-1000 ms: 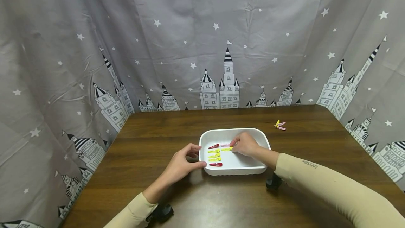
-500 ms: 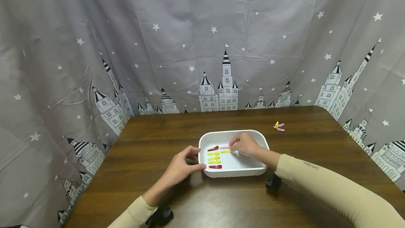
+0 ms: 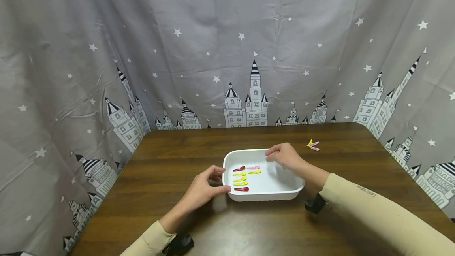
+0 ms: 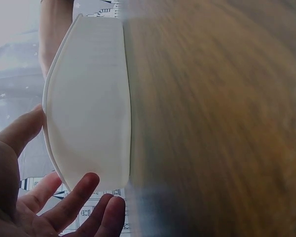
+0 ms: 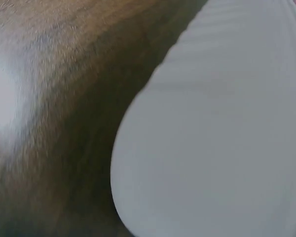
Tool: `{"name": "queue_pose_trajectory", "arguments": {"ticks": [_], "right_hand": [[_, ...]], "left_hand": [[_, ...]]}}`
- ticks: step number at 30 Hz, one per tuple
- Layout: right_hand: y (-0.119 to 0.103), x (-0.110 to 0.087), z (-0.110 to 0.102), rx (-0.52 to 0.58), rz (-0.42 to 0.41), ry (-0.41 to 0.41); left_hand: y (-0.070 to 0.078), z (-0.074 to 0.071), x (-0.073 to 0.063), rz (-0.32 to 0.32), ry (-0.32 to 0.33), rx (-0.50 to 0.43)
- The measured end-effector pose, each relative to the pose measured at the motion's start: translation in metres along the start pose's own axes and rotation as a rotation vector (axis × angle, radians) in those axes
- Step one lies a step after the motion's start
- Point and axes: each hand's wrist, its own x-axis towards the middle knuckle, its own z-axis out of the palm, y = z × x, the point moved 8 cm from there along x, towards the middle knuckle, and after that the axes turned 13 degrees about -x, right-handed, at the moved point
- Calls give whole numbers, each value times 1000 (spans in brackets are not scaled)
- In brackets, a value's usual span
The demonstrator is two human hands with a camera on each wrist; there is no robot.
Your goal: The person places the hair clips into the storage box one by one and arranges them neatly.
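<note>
A white plastic tray (image 3: 264,196) stands on the wooden table. My left hand (image 3: 202,188) holds its left end, thumb at the near corner and fingertips at the rim further back; the left wrist view shows the thumb (image 4: 27,131) on the rim. In the tray lie snap hair clips in two columns. The left column runs from a red hair clip (image 3: 239,168) through several yellow ones to another red hair clip (image 3: 241,189). Beside it lie a pink hair clip (image 3: 253,167) and a yellow hair clip (image 3: 254,172). My right hand (image 3: 286,156) hovers over the tray's far right part, fingers loosely bent, holding nothing visible.
Beyond the tray, at the back right of the table (image 3: 170,149), a small cluster of hair clips (image 3: 314,145) shows yellow and pink. A grey curtain (image 3: 192,58) printed with castles and stars hangs behind the table.
My right hand has let go of the clips in the second column and moved up and to the right, leaving the pink and yellow clips in view. The left hand stays at the tray.
</note>
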Motion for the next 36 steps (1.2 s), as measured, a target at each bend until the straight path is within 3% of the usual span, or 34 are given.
{"name": "queue_pose_trajectory", "arguments": {"ticks": [12, 25, 36], "right_hand": [[7, -3, -38, 77, 9, 31], [35, -1, -74, 166, 2, 76], [65, 1, -94, 133, 54, 127]], "left_hand": [[1, 0, -1, -1, 0, 2], [0, 0, -1, -7, -9, 7], [0, 1, -2, -9, -16, -6]]}}
